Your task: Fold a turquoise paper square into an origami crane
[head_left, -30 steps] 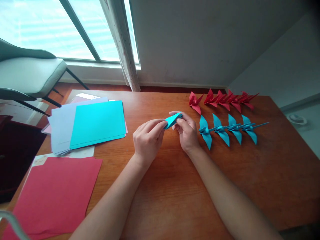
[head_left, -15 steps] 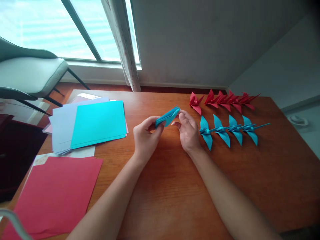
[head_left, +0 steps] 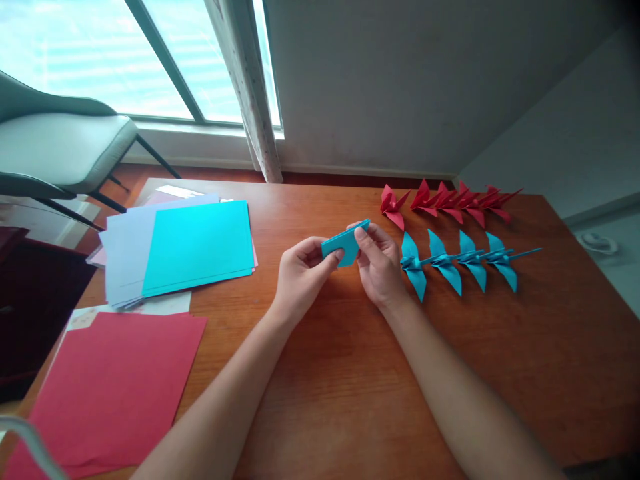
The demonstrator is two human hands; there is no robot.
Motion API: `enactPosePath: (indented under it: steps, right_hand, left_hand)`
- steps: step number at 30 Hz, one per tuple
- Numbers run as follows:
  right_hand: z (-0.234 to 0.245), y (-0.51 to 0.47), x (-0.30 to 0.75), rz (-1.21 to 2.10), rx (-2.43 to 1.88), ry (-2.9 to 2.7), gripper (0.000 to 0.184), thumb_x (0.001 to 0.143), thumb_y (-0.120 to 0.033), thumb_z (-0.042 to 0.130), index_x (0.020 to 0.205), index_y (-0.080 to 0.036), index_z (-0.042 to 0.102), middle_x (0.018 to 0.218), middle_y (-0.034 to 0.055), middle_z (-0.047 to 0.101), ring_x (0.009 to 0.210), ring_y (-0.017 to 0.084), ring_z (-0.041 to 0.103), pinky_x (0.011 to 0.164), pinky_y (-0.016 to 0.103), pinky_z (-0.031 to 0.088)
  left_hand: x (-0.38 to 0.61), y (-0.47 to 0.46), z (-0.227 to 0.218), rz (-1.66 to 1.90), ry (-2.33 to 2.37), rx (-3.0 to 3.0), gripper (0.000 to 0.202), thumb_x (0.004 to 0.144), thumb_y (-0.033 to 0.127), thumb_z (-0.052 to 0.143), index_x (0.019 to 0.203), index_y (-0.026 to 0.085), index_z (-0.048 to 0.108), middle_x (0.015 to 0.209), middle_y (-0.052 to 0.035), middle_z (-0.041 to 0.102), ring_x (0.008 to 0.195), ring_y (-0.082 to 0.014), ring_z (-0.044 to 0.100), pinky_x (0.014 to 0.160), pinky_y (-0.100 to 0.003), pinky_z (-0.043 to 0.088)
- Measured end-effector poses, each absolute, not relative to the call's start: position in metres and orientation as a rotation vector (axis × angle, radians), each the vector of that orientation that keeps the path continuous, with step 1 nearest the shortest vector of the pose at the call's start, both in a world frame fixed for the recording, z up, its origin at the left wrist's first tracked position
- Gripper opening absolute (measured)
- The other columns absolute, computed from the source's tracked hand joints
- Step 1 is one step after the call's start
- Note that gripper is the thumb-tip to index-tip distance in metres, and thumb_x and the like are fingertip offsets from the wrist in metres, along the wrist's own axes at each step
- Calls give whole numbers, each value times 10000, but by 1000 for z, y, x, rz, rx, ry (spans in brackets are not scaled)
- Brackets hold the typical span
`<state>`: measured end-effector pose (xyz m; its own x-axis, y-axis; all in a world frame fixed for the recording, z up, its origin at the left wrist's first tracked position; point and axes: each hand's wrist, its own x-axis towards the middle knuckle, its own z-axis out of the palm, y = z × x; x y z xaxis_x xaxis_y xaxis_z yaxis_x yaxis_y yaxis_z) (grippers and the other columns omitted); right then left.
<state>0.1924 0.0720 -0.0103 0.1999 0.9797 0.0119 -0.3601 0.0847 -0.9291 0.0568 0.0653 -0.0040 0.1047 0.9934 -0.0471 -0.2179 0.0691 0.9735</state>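
Note:
A small folded piece of blue paper is held just above the wooden table, between both hands. My left hand pinches its left end with thumb and fingers. My right hand pinches its right edge with thumb and forefinger. Just right of my right hand lies a row of several blue origami cranes. Behind them runs a row of several red origami cranes.
A stack of blue and lilac paper sheets lies at the left of the table. Red sheets lie at the front left corner. A grey chair stands by the window beyond the table's left side. A curtain hangs behind.
The folded blue paper has been turned in my hands, so a broader face shows. My right hand, which had let go half a second ago, is pinching it again.

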Motion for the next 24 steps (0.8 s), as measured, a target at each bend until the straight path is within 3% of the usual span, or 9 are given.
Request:
enactPosePath:
  steps: [8,15,24]
  right_hand:
    - [-10,71,194,1169,-1023,-845,254,786,-439,757,969,-266,727,897,-3,670,771,135,588,690,271,496]
    - [-14,72,194,1020,-936,-868,296,828,-314,736,1119,-306,681,1080,11,650,966,149,595,729,252,501]
    - [-13,72,191,884,-1076,-966,232,848,-381,691,1053,-282,649,984,14,616,798,147,554,662,281,480]
  left_hand:
    - [56,66,-5,1184,1031,1115,248,741,346,822,838,152,700,768,-16,707,693,-132,660,650,-237,566]
    - [55,68,-17,1383,1226,1380,140,801,228,738,931,182,712,821,-5,728,744,-141,688,720,-248,579]
    - [53,67,-19,1384,1331,1707,216,794,132,676,995,197,725,909,-22,764,791,-165,716,759,-280,603]
